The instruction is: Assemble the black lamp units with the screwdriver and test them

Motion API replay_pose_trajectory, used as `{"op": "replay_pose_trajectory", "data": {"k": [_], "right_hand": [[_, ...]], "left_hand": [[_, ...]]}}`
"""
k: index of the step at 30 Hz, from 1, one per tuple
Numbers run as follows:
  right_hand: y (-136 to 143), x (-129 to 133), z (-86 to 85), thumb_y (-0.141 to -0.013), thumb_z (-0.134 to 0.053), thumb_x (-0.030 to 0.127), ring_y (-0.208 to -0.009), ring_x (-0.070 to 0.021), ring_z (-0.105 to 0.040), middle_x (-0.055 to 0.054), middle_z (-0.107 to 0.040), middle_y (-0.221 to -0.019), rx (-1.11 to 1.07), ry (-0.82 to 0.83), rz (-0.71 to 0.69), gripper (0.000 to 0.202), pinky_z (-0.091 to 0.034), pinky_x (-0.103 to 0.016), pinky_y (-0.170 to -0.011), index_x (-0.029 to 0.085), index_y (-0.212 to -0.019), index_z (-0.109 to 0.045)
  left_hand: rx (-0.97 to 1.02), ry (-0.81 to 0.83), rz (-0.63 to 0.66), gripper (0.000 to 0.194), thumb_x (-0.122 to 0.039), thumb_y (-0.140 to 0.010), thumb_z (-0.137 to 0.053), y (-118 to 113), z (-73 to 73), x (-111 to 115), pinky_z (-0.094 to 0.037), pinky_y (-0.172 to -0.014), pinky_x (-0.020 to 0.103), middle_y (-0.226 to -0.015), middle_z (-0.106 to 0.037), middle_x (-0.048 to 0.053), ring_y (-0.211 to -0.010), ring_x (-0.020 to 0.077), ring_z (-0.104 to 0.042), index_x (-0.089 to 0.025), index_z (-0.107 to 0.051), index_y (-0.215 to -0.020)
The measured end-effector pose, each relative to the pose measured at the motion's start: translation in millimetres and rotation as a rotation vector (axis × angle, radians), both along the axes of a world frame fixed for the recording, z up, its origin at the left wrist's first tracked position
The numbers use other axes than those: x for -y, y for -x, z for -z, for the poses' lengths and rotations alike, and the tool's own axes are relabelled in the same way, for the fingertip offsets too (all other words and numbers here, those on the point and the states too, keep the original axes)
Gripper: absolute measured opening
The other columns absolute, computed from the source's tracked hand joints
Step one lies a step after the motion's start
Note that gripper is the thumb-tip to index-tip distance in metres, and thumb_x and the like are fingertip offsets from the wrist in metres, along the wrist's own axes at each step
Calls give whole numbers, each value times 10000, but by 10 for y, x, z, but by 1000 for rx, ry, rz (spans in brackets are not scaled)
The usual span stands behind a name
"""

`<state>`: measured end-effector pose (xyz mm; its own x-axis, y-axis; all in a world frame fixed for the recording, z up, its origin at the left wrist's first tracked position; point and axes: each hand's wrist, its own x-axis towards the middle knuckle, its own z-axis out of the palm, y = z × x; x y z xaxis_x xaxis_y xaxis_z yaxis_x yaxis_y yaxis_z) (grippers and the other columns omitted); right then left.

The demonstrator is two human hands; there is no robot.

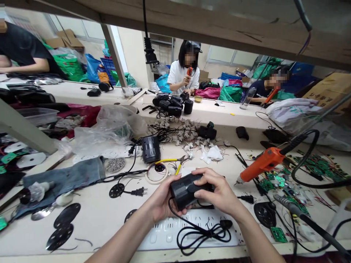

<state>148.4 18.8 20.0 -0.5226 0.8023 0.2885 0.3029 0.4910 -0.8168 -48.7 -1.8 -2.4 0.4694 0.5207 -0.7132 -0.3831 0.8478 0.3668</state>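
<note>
A black ribbed housing (182, 191) lies on its side between my two hands, low over the bench. My left hand (161, 201) is wrapped round its left end from beneath. My right hand (216, 188) grips its upper right part, thumb and fingers bent over the surface. From the housing a black cable runs down to a coil (204, 237), which rests on a white power strip (164, 230). Yellow-handled pliers (178, 166) and a roll of tape (157, 174) lie just behind my hands.
An orange electric screwdriver (260, 164) hangs at the right, near green circuit boards (278, 233) and a soldering iron (290, 206). Another black housing (150, 149) stands behind the tape. Black discs (67, 215) and a denim cloth (65, 180) lie left. Several people sit beyond.
</note>
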Motion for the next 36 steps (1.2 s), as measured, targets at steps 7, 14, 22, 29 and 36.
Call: {"op": "replay_pose_trajectory", "data": {"k": [7, 14, 22, 29, 36], "right_hand": [[5, 4, -30, -735, -735, 147, -1097, -241, -581, -92, -628, -1172, 57, -31, -11, 156, -442, -433, -941, 210, -832, -631], [-19, 9, -76, -731, -741, 144, -1138, -236, -563, -82, -609, -1211, 122, -26, -33, 210, -432, -415, -962, 216, -877, -609], [-22, -52, 47, -671, -792, 140, -1104, -232, -574, -56, -639, -1155, 144, -27, -19, 362, -441, -394, -946, 232, -971, -612], [22, -73, 151, -716, -766, 165, -1102, -223, -569, -53, -637, -1158, 220, -48, -65, 315, -445, -398, -960, 242, -995, -640], [55, -120, 94, -726, -767, 155, -1100, -203, -564, -38, -634, -1176, 246, -72, -80, 321, -458, -374, -968, 251, -1007, -646]], "left_hand": [[32, 17, -34, 484, -579, -814, -498, 13, 37, -16, -497, -428, 253, -725, -718, 149, -571, 237, -679, -121, -611, -923], [41, 14, 11, 503, -605, -811, -481, 29, 9, -35, -479, -408, 239, -698, -715, 135, -551, 227, -670, -125, -613, -887], [-134, -160, 153, 607, -702, -783, -458, 113, 70, -88, -503, -445, 281, -665, -695, 109, -517, 210, -633, -131, -613, -920], [-1074, -860, 155, 535, -660, -781, -529, 216, 10, -69, -448, -644, 298, -568, -552, 35, -655, 224, -572, -187, -588, -537], [-970, -1261, 240, 558, -408, -635, -789, 185, -46, 47, -426, -910, 363, -1108, -630, 63, -1030, 287, -558, -283, -641, -1159]]}}
